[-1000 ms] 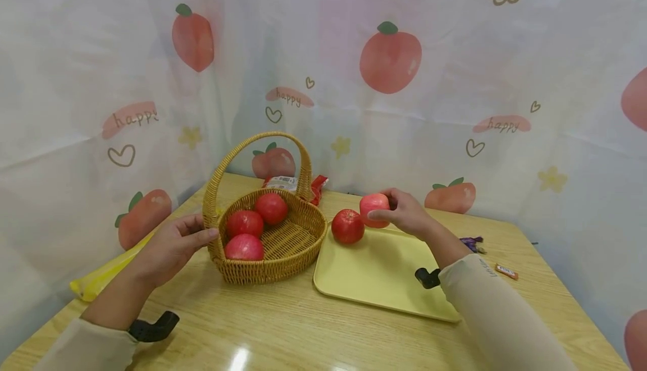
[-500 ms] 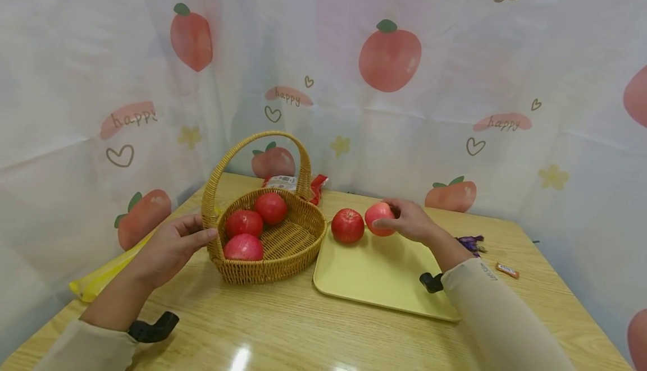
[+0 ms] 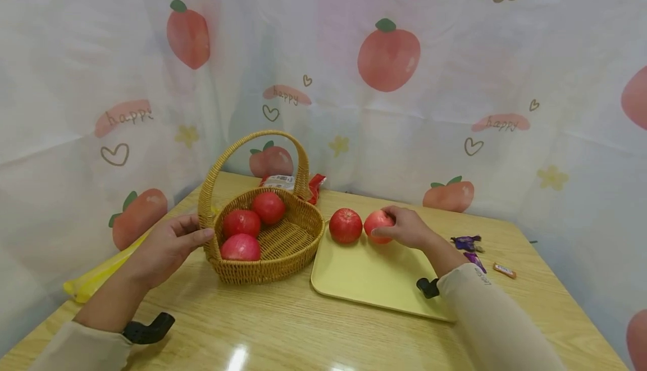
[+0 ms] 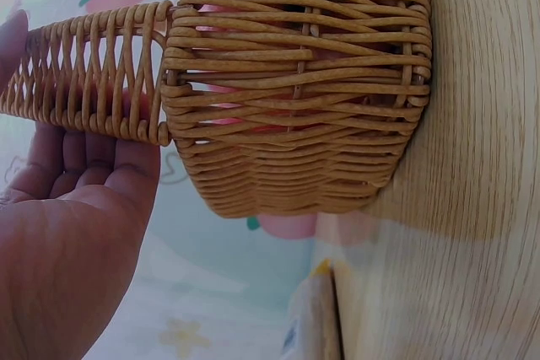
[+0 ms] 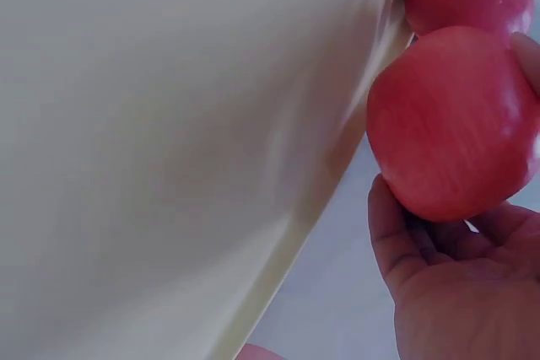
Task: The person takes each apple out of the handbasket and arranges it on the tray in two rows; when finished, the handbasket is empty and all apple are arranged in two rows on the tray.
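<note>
1. Lowered since a second ago, the apple in my grip (image 3: 378, 225) now sits at the far edge of the yellow tray (image 3: 374, 278), just beside a second apple (image 3: 346, 225) already there.
2. My right hand (image 3: 404, 228) curls round the apple, thumb and fingers cupping it; in the right wrist view the fruit (image 5: 456, 120) looks to be at the tray's rim.
3. I judge this the setting-down step; next calls for easing my fingers off without nudging the neighbour.
4. My left hand (image 3: 169, 244) rests with relaxed fingers against the handle base of the wicker basket (image 3: 283, 259), steadying it at the tabletop's left side.
5. Three more apples (image 3: 241, 223) lie inside, under the arching handle.
6. Candy wrappers (image 3: 467, 243) lie near the right edge, a yellow bag (image 3: 93, 278) at the left; neither obstructs me.
</note>
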A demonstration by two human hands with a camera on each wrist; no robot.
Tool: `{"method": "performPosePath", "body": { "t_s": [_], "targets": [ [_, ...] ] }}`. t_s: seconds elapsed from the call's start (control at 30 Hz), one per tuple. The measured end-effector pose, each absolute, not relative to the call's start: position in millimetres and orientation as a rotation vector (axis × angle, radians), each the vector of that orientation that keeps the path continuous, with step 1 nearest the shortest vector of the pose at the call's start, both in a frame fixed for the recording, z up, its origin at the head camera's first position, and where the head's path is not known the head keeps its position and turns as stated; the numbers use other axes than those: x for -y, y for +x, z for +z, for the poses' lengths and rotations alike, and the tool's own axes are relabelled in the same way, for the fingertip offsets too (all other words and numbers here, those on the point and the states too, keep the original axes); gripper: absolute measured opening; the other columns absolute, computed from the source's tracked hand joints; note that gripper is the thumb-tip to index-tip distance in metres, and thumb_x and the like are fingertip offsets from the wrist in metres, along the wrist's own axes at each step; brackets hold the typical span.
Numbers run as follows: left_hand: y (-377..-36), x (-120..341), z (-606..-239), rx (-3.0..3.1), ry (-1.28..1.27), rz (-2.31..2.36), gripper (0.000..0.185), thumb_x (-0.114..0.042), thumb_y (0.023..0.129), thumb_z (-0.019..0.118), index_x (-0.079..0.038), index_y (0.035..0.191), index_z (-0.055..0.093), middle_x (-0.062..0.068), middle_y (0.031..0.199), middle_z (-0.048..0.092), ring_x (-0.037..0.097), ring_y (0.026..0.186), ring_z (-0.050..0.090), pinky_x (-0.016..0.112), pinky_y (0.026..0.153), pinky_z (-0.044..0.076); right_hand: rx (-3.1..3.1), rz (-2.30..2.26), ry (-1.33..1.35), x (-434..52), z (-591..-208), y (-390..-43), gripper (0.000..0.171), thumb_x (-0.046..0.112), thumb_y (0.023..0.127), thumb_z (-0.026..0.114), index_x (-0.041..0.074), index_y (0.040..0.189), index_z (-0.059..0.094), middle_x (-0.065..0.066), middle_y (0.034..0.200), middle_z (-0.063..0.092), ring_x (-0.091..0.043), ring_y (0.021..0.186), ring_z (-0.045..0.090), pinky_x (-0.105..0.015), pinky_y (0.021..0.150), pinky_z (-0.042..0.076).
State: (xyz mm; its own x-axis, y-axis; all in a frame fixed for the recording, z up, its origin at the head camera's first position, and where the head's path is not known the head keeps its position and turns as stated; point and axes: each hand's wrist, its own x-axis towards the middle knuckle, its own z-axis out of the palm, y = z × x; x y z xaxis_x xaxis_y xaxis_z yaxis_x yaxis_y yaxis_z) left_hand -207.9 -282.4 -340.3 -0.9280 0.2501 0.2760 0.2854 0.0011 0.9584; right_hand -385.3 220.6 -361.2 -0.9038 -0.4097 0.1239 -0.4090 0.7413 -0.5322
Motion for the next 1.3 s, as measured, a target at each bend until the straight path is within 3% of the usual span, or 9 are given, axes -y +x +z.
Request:
{"method": "performPosePath", "body": {
  "t_s": [0.5,1.0,1.3],
  "targets": [
    [-211,282,-340,2.191,-0.602,-2.126,0.016,-0.002,0.106,0.053,-0.007,0.113,0.067,-0.004,0.103,0.069,0.011,0.104,0.062,0.020,0.096,0.051,-3.016,-0.674,-0.860,-210,-363,-385,0.079,0.029,0.075,0.089,-0.005,0.139,0.056,-0.018,0.123,0.066,-0.035,0.109,0.061,-0.052,0.094,0.053],
    [-211,287,-341,2.190,-0.615,-2.147,0.018,-0.002,0.107,0.052,-0.007,0.116,0.067,-0.004,0.106,0.069,0.011,0.106,0.061,0.020,0.097,0.050,-2.949,-0.770,-0.855,-198,-349,-378,0.094,0.039,0.086,0.083,-0.006,0.155,0.038,-0.027,0.155,0.046,-0.046,0.142,0.045,-0.060,0.115,0.040],
    [-211,289,-339,2.211,-0.624,-2.175,0.019,-0.003,0.107,0.051,-0.006,0.118,0.067,-0.004,0.110,0.069,0.011,0.110,0.061,0.020,0.099,0.051,-2.845,-0.873,-0.951,-181,-323,-369,0.084,0.039,0.088,0.082,0.003,0.153,0.043,-0.021,0.155,0.049,-0.044,0.142,0.047,-0.060,0.114,0.042]
  ]
}}
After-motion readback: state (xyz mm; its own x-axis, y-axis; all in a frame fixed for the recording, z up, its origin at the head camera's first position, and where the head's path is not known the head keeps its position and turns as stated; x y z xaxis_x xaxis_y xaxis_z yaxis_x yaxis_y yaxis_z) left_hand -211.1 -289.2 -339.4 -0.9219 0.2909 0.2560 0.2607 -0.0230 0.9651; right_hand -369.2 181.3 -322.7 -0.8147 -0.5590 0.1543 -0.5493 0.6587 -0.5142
